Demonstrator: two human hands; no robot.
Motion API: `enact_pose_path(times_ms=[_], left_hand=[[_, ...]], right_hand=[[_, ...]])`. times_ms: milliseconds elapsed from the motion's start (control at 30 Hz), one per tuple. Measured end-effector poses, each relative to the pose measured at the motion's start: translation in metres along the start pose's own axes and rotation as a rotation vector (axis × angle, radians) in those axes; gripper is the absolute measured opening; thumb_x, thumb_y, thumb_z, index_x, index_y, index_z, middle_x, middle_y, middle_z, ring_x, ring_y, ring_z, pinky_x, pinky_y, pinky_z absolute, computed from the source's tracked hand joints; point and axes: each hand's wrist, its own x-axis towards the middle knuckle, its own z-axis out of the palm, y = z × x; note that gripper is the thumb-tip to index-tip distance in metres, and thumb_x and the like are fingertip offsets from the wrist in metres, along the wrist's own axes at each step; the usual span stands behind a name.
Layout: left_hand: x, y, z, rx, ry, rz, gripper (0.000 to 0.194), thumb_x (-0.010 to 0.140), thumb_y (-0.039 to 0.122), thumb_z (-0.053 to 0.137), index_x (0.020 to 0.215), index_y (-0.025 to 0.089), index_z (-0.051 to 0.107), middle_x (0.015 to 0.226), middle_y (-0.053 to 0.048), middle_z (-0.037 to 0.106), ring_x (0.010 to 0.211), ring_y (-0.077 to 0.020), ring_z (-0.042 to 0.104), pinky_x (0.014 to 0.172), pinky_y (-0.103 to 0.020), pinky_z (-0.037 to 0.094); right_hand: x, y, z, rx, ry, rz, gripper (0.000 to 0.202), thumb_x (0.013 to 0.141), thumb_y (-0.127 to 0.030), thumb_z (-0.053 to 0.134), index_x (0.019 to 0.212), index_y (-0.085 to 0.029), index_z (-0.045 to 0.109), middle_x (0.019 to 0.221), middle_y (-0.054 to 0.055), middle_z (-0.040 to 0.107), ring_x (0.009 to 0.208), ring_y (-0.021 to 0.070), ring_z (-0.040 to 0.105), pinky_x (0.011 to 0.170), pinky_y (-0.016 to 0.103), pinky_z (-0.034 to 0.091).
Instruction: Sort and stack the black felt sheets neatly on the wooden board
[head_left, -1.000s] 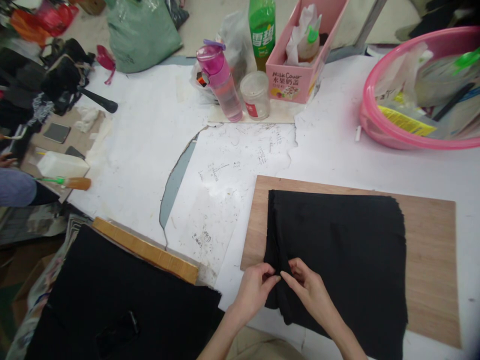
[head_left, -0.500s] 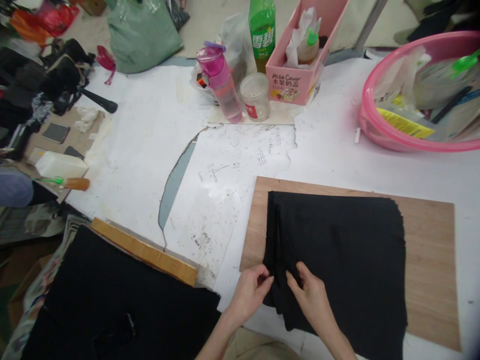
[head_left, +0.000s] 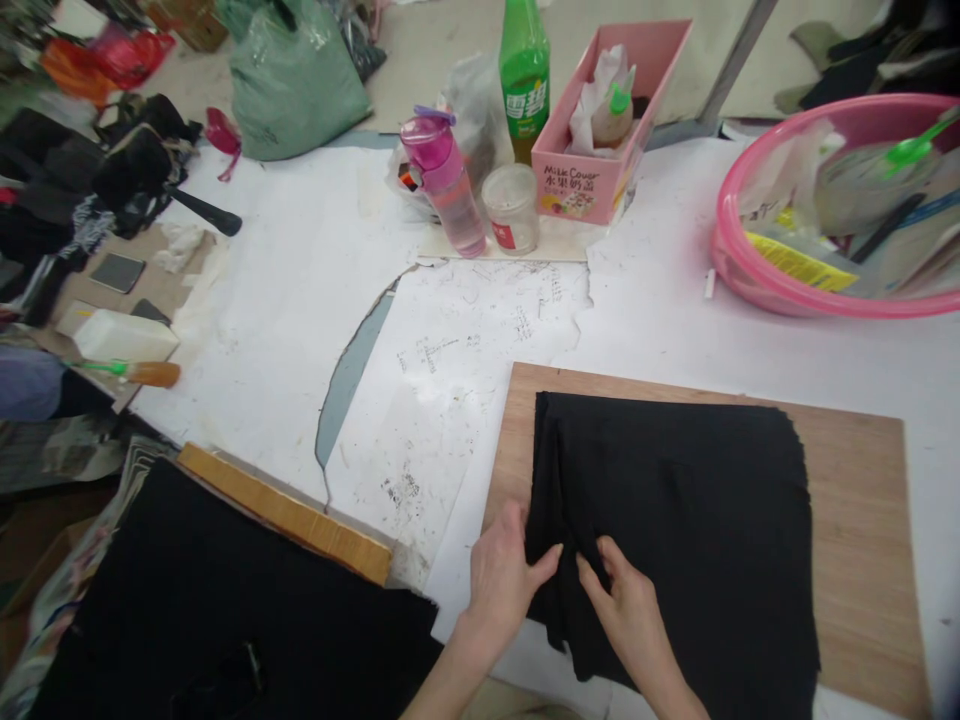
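Near the right side of a table point(head_left: 255, 320) covered in white paper, two bare hands work at the left edge of a roughly square piece of matte black cloth point(head_left: 712, 540), which looks layered and lies on a flat brown wood-grained board point(head_left: 862, 520), reaching past the board's near edge. I follow the scene remotely through the head camera. The right hand's point(head_left: 626, 605) grip appears to pinch a raised fold of the cloth between thumb and forefinger. The left hand point(head_left: 501, 575) rests at the outer edge, its thumb reaching over the cloth toward that fold; its fingertips are hidden from me, so I cannot tell whether that grip is pinching anything. To my eye, the step in hand is separating or turning the material along this left edge, where a narrow furrow runs toward the far side. The next move, I judge, calls for a light hold on the left edge while the fold is eased rightward, without dragging the cloth beneath.

At near left lies a second, larger spread of black cloth point(head_left: 225, 590), a yellow-brown rigid strip point(head_left: 289, 512) along its far edge; at far right sits a round pink plastic basin point(head_left: 731, 245).
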Motion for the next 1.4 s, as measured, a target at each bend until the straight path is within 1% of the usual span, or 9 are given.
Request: enact_pose_path(times_ms=[200, 400, 567, 633, 767, 867, 1033, 1233, 1400], left_hand=[[0.028, 0.024, 0.004, 0.015, 0.126, 0.109, 0.035, 0.085, 0.026, 0.054, 0.118, 0.023, 0.044, 0.094, -0.003, 0.059, 0.085, -0.0206, 0.06, 0.073, -0.031, 0.043], [0.054, 0.025, -0.006, -0.01, 0.17, 0.065, 0.029, 0.086, 0.03, 0.054, 0.113, 0.022, 0.044, 0.079, 0.003, 0.053, 0.069, -0.0166, 0.057, 0.063, -0.027, 0.041], [0.047, 0.018, -0.013, -0.121, 0.223, 0.066, 0.022, 0.089, 0.027, 0.049, 0.11, 0.022, 0.047, 0.081, 0.003, 0.053, 0.067, -0.013, 0.052, 0.065, -0.025, 0.041], [0.036, 0.016, -0.013, -0.159, 0.169, 0.078, 0.015, 0.09, 0.027, 0.047, 0.104, 0.022, 0.052, 0.078, 0.003, 0.054, 0.065, -0.0123, 0.051, 0.065, -0.025, 0.04], [0.013, 0.007, -0.005, -0.315, -0.125, 0.053, 0.011, 0.087, 0.03, 0.054, 0.091, 0.022, 0.06, 0.072, 0.003, 0.059, 0.062, -0.0116, 0.053, 0.061, -0.024, 0.041], [-0.002, -0.002, 0.006, -0.395, -0.243, -0.012, 0.011, 0.083, 0.031, 0.059, 0.085, 0.02, 0.061, 0.068, 0.003, 0.061, 0.056, -0.0106, 0.054, 0.053, -0.022, 0.041], [-0.01, -0.011, 0.015, -0.46, -0.293, -0.065, 0.017, 0.085, 0.034, 0.056, 0.088, 0.018, 0.061, 0.07, 0.002, 0.064, 0.054, -0.01, 0.059, 0.049, -0.019, 0.043], [-0.008, -0.01, 0.012, -0.504, -0.297, -0.073, 0.023, 0.086, 0.038, 0.055, 0.091, 0.017, 0.064, 0.072, 0.0, 0.065, 0.057, -0.0108, 0.06, 0.048, -0.019, 0.044], [-0.008, -0.011, 0.012, -0.519, -0.299, -0.069, 0.021, 0.086, 0.035, 0.056, 0.09, 0.017, 0.065, 0.07, 0.0, 0.065, 0.057, -0.0113, 0.06, 0.051, -0.02, 0.046]], right_hand=[[0.0, 0.005, 0.003, 0.028, 0.012, -0.017, 0.023, 0.086, -0.044, 0.051, 0.081, -0.022, 0.049, 0.066, -0.003, 0.049, 0.056, 0.0107, 0.047, 0.056, 0.02, 0.04], [0.001, 0.009, 0.004, 0.071, -0.004, 0.011, 0.024, 0.085, -0.045, 0.053, 0.078, -0.022, 0.047, 0.064, -0.005, 0.044, 0.054, 0.0101, 0.041, 0.055, 0.02, 0.038], [0.001, 0.012, 0.003, 0.147, -0.058, 0.048, 0.027, 0.085, -0.045, 0.054, 0.074, -0.022, 0.045, 0.063, -0.006, 0.037, 0.056, 0.0099, 0.037, 0.055, 0.02, 0.037], [0.001, 0.011, 0.001, 0.193, -0.094, 0.062, 0.029, 0.084, -0.046, 0.055, 0.073, -0.022, 0.044, 0.065, -0.005, 0.037, 0.059, 0.0103, 0.038, 0.057, 0.02, 0.037], [0.002, 0.008, -0.008, 0.293, -0.197, 0.092, 0.034, 0.084, -0.048, 0.055, 0.067, -0.022, 0.039, 0.065, -0.006, 0.032, 0.061, 0.0102, 0.037, 0.054, 0.02, 0.036], [0.004, 0.005, -0.014, 0.355, -0.262, 0.12, 0.037, 0.085, -0.048, 0.055, 0.065, -0.022, 0.036, 0.065, -0.006, 0.028, 0.06, 0.0096, 0.032, 0.053, 0.021, 0.034], [0.006, 0.002, -0.019, 0.412, -0.361, 0.147, 0.036, 0.086, -0.049, 0.052, 0.067, -0.021, 0.039, 0.067, -0.006, 0.03, 0.062, 0.01, 0.033, 0.055, 0.022, 0.035], [0.007, 0.001, -0.019, 0.435, -0.425, 0.169, 0.034, 0.087, -0.048, 0.05, 0.068, -0.022, 0.038, 0.066, -0.006, 0.029, 0.06, 0.0098, 0.031, 0.053, 0.023, 0.032], [0.007, -0.003, -0.018, 0.46, -0.463, 0.163, 0.03, 0.087, -0.046, 0.051, 0.072, -0.021, 0.044, 0.067, -0.005, 0.037, 0.061, 0.0101, 0.036, 0.054, 0.022, 0.034]])
